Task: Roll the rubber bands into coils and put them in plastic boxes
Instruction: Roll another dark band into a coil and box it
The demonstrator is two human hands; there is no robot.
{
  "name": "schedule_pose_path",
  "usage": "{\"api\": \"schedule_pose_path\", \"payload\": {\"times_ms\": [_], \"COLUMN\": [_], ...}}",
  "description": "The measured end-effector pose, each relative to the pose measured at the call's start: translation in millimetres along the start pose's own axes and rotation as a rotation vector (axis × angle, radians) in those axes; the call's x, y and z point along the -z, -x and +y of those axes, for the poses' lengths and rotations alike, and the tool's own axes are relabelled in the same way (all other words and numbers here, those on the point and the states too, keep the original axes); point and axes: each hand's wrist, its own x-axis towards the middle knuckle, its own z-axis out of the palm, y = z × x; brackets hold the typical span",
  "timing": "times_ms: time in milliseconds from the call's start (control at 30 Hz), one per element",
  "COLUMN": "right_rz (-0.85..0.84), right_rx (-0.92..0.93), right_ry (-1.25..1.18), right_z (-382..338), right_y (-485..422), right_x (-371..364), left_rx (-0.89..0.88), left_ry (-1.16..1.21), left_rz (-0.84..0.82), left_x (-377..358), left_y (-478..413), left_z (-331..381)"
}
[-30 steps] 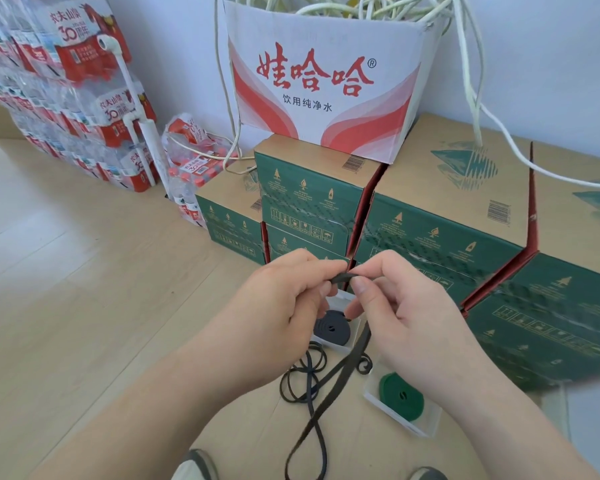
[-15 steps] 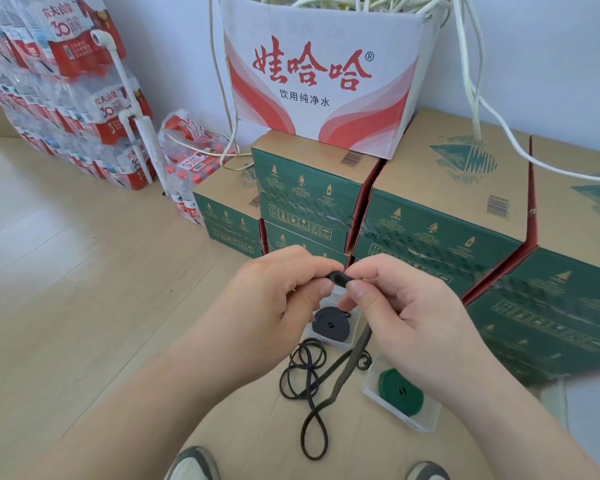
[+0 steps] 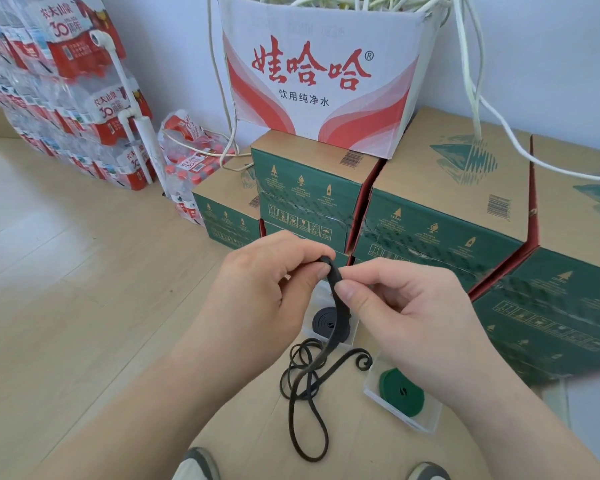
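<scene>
**Both hands pinch the top bend of a black rubber band.**

The left hand [image 3: 257, 292] and right hand [image 3: 406, 313] each nip the rubber band [image 3: 340, 299] between thumb and forefinger, the other fingers curled. It hangs between them, and its long loop lies on the tan surface below. Just behind it a clear plastic box [image 3: 353, 336] holds a black coil [image 3: 323, 322]. To the near right a second box [image 3: 420, 424] holds a green coil [image 3: 400, 391]. A tangle of thin bands [image 3: 300, 370] lies to the left. Far behind stand green cartons [image 3: 430, 244].
</scene>
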Motion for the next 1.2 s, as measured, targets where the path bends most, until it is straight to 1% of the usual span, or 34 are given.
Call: {"api": "schedule_pose_path", "payload": {"times_ms": [100,167,300,433,567,700,800,933,1067,1200], "right_rz": [0.044,0.045,0.053,0.067,-0.004,0.001,0.000,0.022,0.129,0.063], "right_rx": [-0.006,0.008,0.020,0.027,-0.010,-0.022,-0.021,0.021,0.040,0.027], "right_ry": [-0.032,-0.025,-0.003,0.021,-0.098,-0.208,-0.234,-0.131,-0.070,-0.039], "right_z": [-1.9,-2.6,-4.6,-4.2,-2.9,-3.7,-4.3,-4.7,-3.5,-3.9], "right_y": [-0.2,0.4,0.4,-0.7,-0.7,0.4,0.0,1.1,-1.0,-1.6], "right_x": [-1.1,-0.8,-0.6,-0.2,0.3,-4.3,-7.9,-13.9,-12.7,-8.7], "left_rx": [0.003,0.007,0.040,0.032,0.028,0.032,0.023,-0.007,-0.056,-0.087], "left_ry": [0.015,0.040,0.071,0.085,0.102,0.122,0.117,0.093,0.125,0.073], "left_rz": [0.039,0.051,0.059,0.051,0.061,0.069,0.091,0.105,0.069,0.063], "left_x": [-0.7,-0.9,0.9,1.8,4.2,6.9,7.1,3.1,-3.6,-1.7], "left_y": [0.6,1.2,2.9,4.5,4.7,5.7,6.5,7.6,9.9,9.8], "left_z": [1.6,2.6,4.3,4.8,3.4,3.7,1.5,-0.5,1.7,-2.1]}}
